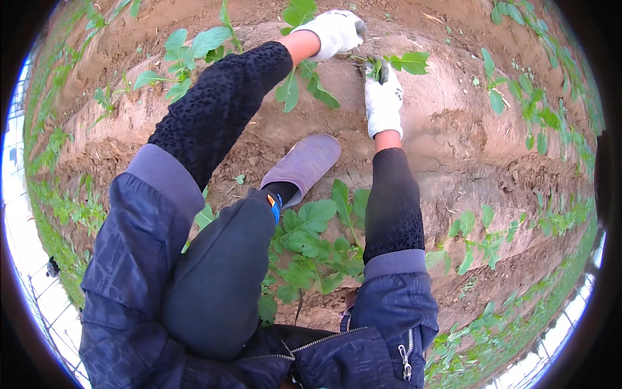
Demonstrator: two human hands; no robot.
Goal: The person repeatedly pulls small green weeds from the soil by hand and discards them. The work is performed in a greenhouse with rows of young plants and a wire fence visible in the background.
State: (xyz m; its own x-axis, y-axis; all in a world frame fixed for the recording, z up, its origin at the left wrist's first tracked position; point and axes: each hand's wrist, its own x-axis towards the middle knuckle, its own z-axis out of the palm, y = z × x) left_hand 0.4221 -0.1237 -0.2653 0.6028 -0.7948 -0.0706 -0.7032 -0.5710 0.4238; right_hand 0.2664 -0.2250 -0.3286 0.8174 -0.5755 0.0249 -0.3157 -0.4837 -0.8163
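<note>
My left hand, in a white knit glove with grey-coated fingertips, has its fingers curled down just above the soil ridge. Whether it grips anything is hidden by the glove. Leaves of a green leafy plant spread out from beneath that wrist. Close by on the right, my right hand, gloved the same way, pinches a small leafy seedling between thumb and fingers. One broad leaf of it sticks out to the right, and a thin stem points left toward my other hand.
More leafy plants grow in rows on the soil ridges, with one cluster between my arms and another left of my left forearm. My purple shoe stands in the furrow. Whitish panels border the far left.
</note>
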